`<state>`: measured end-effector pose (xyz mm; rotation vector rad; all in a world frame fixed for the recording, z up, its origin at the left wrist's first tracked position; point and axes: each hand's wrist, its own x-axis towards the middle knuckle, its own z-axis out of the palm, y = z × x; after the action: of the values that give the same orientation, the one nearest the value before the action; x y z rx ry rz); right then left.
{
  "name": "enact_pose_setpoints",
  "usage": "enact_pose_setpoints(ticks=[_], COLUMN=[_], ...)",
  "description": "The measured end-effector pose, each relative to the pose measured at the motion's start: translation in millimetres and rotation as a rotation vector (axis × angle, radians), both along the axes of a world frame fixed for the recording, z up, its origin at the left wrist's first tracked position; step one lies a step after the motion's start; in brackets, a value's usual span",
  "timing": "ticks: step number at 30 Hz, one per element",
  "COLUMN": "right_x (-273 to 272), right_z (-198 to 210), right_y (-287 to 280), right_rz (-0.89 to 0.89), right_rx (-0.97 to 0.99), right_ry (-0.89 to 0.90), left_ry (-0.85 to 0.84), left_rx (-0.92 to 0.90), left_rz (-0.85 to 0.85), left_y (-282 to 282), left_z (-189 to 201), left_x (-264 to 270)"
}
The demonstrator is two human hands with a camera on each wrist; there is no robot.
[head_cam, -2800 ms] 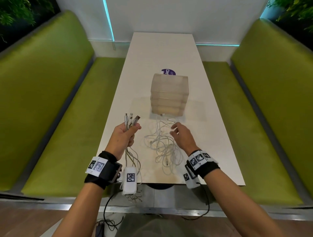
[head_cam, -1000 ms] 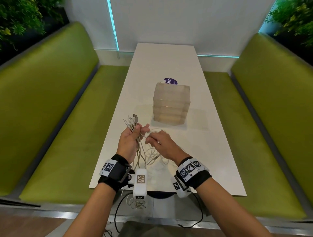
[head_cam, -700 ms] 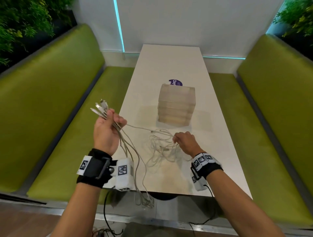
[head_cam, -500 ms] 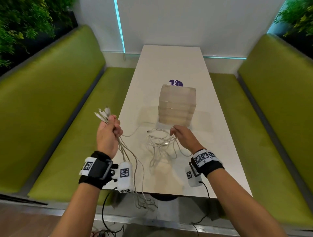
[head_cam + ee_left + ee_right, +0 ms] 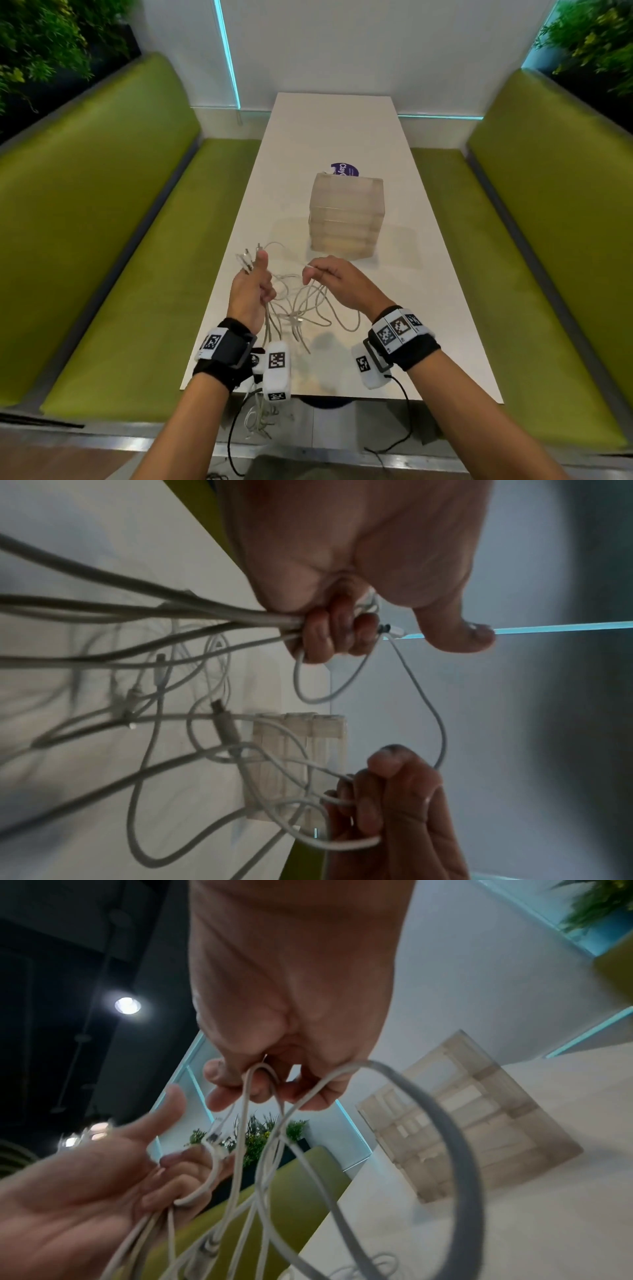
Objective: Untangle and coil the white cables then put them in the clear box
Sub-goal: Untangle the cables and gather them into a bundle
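Note:
Several white cables [image 5: 301,305] hang in a tangle over the near part of the white table [image 5: 342,137]. My left hand [image 5: 251,291] grips a bundle of them, its thumb up, with the plug ends [image 5: 246,258] sticking out above the fist. The same grip shows in the left wrist view on the cables [image 5: 171,615]. My right hand [image 5: 337,279] pinches loops of cable just right of the left hand; its fingers [image 5: 240,1085] curl round the strands [image 5: 267,1123]. The clear box [image 5: 346,216] stands upright beyond both hands.
Green bench seats [image 5: 102,240] run along both sides of the table. A purple round sticker [image 5: 342,169] lies behind the box. Some cable ends [image 5: 260,421] dangle below the near table edge. Black wrist-camera leads [image 5: 394,442] hang under my arms.
My left hand swung out left and up with the plug ends, then came back toward the middle. My right hand lifted off the table and now holds cable loops close to the left hand.

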<state>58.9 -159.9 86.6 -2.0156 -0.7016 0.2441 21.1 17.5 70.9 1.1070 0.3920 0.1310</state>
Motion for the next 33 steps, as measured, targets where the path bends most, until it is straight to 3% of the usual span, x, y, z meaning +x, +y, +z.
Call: enact_pose_setpoints(ticks=[6, 13, 18, 27, 30, 33], right_x=[1.2, 18.1, 40.6, 40.1, 42.4, 42.0], right_z=[-9.7, -18.4, -48.1, -42.9, -45.0, -37.1], right_y=[9.5, 3.3, -27.6, -33.9, -43.4, -45.8], right_rz=[0.095, 0.028, -0.139, -0.213, -0.26, -0.261], right_rx=[-0.166, -0.323, -0.457, -0.296, -0.181, -0.071], right_ry=[-0.023, -0.139, -0.156, -0.135, -0.043, -0.033], left_ry=[0.007, -0.055, -0.135, -0.167, -0.174, -0.135], left_rx=[0.165, 0.073, -0.025, -0.077, -0.115, -0.039], left_rz=[-0.267, -0.177, -0.097, -0.012, -0.004, -0.011], left_y=[-12.9, -15.4, 5.1, 11.0, 13.4, 14.8], left_z=[11.0, 21.7, 35.3, 38.4, 43.6, 40.6], left_x=[-2.0, -3.2, -3.0, -13.6, -13.2, -9.0])
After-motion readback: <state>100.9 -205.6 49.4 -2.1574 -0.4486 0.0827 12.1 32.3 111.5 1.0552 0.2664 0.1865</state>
